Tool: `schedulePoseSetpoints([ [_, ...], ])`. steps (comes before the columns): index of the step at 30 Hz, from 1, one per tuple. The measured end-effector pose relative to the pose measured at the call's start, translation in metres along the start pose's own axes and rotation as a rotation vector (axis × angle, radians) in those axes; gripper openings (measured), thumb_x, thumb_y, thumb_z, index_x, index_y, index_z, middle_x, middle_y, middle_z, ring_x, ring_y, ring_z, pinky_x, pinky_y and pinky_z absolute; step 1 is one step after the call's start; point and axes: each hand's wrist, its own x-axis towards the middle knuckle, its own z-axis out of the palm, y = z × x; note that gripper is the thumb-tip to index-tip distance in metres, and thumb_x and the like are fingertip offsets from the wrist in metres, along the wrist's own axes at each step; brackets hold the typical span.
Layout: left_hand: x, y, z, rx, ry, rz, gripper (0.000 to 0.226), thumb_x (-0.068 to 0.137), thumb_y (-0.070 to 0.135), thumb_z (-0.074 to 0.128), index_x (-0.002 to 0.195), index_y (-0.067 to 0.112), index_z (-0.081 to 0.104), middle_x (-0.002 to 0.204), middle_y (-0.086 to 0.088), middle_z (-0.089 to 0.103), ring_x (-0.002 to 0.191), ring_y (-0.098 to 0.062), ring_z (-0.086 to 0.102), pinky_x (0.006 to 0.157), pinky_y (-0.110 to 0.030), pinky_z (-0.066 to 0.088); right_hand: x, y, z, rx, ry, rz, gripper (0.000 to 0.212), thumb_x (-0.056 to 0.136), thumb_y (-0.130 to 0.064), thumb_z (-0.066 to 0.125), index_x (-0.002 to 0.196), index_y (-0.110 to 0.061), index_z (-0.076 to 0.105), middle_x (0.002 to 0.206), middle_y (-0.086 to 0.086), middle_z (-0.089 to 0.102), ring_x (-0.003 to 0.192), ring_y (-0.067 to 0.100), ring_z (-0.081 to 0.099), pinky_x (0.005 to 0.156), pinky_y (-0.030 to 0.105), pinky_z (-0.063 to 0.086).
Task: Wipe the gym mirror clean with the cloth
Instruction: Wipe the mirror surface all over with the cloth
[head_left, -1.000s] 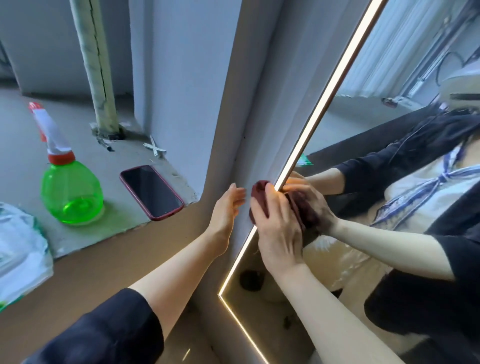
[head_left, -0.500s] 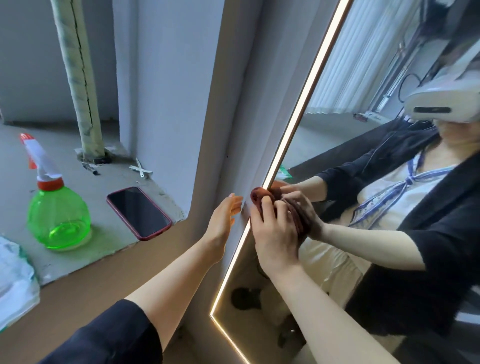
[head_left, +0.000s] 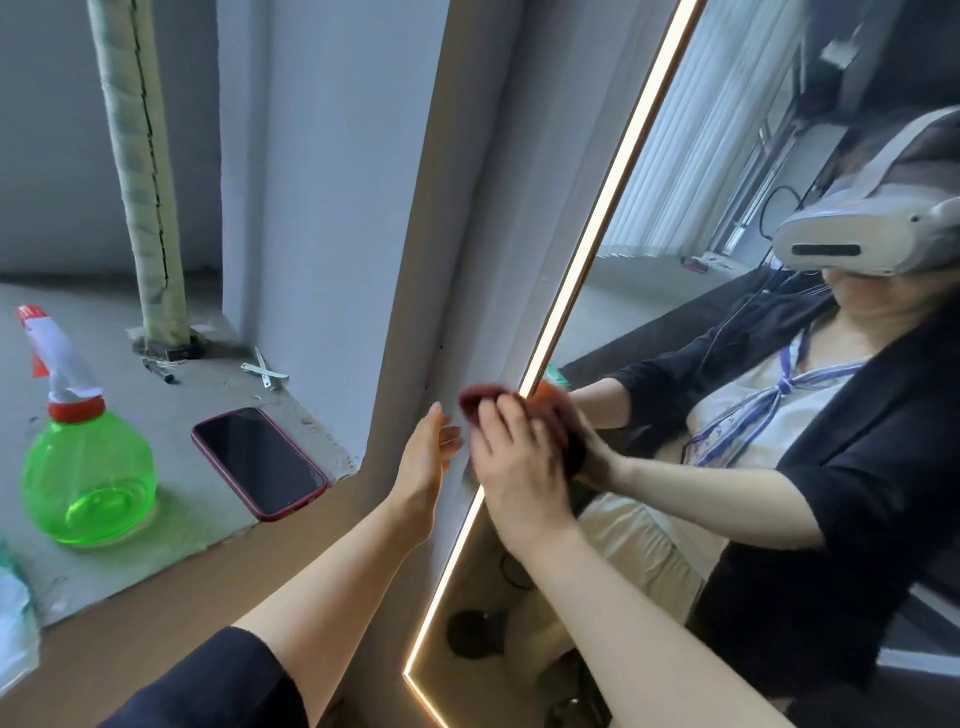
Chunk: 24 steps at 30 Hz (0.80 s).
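The tall mirror (head_left: 649, 291) fills the right side, with a lit strip along its left and bottom edge. My right hand (head_left: 511, 462) presses a dark red cloth (head_left: 480, 402) flat against the mirror at the lit left edge, fingers straight over it. My left hand (head_left: 426, 457) is open, its fingers touching the mirror's pale frame just left of the cloth. Most of the cloth is hidden under my right hand. The glass reflects a person wearing a headset.
On the concrete ledge at the left stand a green spray bottle (head_left: 85, 467) with a white and orange trigger and a dark phone (head_left: 260, 462) in a red case. A wrapped pipe (head_left: 140, 171) rises behind them. A plastic bag (head_left: 13, 623) lies at the far left edge.
My right hand has slid the cloth a little upward along the lit edge. My head has lifted, so the scene sits lower in the view. My left hand has stayed on the frame.
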Motion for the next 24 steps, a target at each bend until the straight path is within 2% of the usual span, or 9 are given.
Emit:
schedulePoseSetpoints([
  [3, 0.000, 0.003, -0.004, 0.024, 0.024, -0.007, 0.049, 0.108, 0.041, 0.033, 0.137, 0.009, 0.053, 0.135, -0.005, 0.057, 0.128, -0.021, 0.052, 0.116, -0.038, 0.034, -0.026, -0.016, 0.002, 0.146, -0.310, -0.044, 0.024, 0.079, -0.017, 0.082, 0.102, -0.015, 0.079, 0.119, 0.007, 0.068, 0.119, 0.028, 0.058, 0.102, 0.041, 0.048],
  [6, -0.001, 0.008, 0.000, 0.003, -0.031, 0.023, 0.042, 0.108, 0.040, 0.034, 0.115, 0.014, 0.066, 0.124, -0.003, 0.066, 0.125, -0.021, 0.056, 0.115, -0.038, 0.034, 0.004, -0.009, -0.013, 0.153, -0.058, 0.065, 0.028, 0.079, -0.008, 0.075, 0.107, -0.012, 0.075, 0.116, 0.011, 0.067, 0.107, 0.029, 0.061, 0.089, 0.041, 0.053],
  [9, -0.006, 0.014, 0.010, 0.057, -0.068, 0.057, 0.048, 0.108, 0.042, 0.030, 0.121, 0.011, 0.063, 0.127, -0.006, 0.064, 0.122, -0.020, 0.056, 0.109, -0.034, 0.034, 0.036, 0.012, -0.031, 0.136, 0.076, 0.188, 0.042, 0.081, -0.002, 0.067, 0.123, -0.009, 0.067, 0.129, 0.017, 0.061, 0.117, 0.035, 0.056, 0.088, 0.045, 0.054],
  [13, -0.009, 0.020, 0.017, 0.039, -0.058, 0.086, 0.042, 0.108, 0.042, 0.032, 0.116, 0.014, 0.063, 0.118, -0.005, 0.066, 0.114, -0.020, 0.059, 0.103, -0.031, 0.040, 0.008, 0.007, -0.028, 0.150, -0.170, 0.028, 0.032, 0.075, -0.010, 0.083, 0.106, -0.013, 0.075, 0.119, 0.011, 0.066, 0.108, 0.030, 0.060, 0.091, 0.042, 0.056],
  [15, -0.010, 0.026, 0.019, 0.065, -0.032, 0.096, 0.043, 0.107, 0.043, 0.032, 0.122, 0.013, 0.059, 0.127, -0.004, 0.060, 0.118, -0.017, 0.054, 0.098, -0.027, 0.036, 0.006, 0.007, -0.030, 0.259, -0.222, 0.067, 0.030, 0.081, -0.012, 0.080, 0.110, -0.013, 0.074, 0.116, 0.010, 0.066, 0.106, 0.028, 0.059, 0.094, 0.043, 0.055],
  [17, -0.008, 0.039, 0.024, 0.092, -0.033, 0.160, 0.047, 0.107, 0.043, 0.031, 0.132, 0.012, 0.056, 0.139, -0.002, 0.054, 0.125, -0.013, 0.049, 0.101, -0.025, 0.031, 0.027, 0.016, -0.040, 0.315, -0.019, 0.169, 0.038, 0.082, -0.005, 0.076, 0.119, -0.009, 0.070, 0.115, 0.014, 0.065, 0.103, 0.031, 0.059, 0.088, 0.047, 0.057],
  [20, -0.010, 0.068, 0.037, 0.116, -0.102, 0.258, 0.047, 0.108, 0.042, 0.030, 0.131, 0.012, 0.058, 0.139, -0.003, 0.055, 0.127, -0.014, 0.050, 0.113, -0.032, 0.032, 0.070, 0.042, -0.067, 0.187, 0.344, 0.348, 0.043, 0.086, -0.008, 0.068, 0.129, -0.005, 0.065, 0.130, 0.023, 0.059, 0.118, 0.033, 0.049, 0.097, 0.047, 0.052],
  [22, -0.011, 0.084, 0.045, 0.118, -0.153, 0.283, 0.043, 0.108, 0.041, 0.029, 0.120, 0.016, 0.062, 0.130, -0.004, 0.061, 0.121, -0.017, 0.055, 0.115, -0.037, 0.035, 0.077, 0.051, -0.073, 0.127, 0.384, 0.380, 0.040, 0.090, -0.013, 0.059, 0.129, -0.005, 0.066, 0.130, 0.023, 0.059, 0.119, 0.033, 0.046, 0.097, 0.046, 0.051],
  [24, -0.012, 0.091, 0.050, 0.081, -0.189, 0.290, 0.040, 0.108, 0.039, 0.030, 0.107, 0.021, 0.066, 0.117, 0.000, 0.067, 0.114, -0.015, 0.059, 0.111, -0.035, 0.038, 0.061, 0.044, -0.063, 0.058, 0.306, 0.310, 0.035, 0.094, -0.012, 0.052, 0.124, -0.006, 0.068, 0.119, 0.021, 0.063, 0.108, 0.033, 0.051, 0.090, 0.047, 0.056],
])
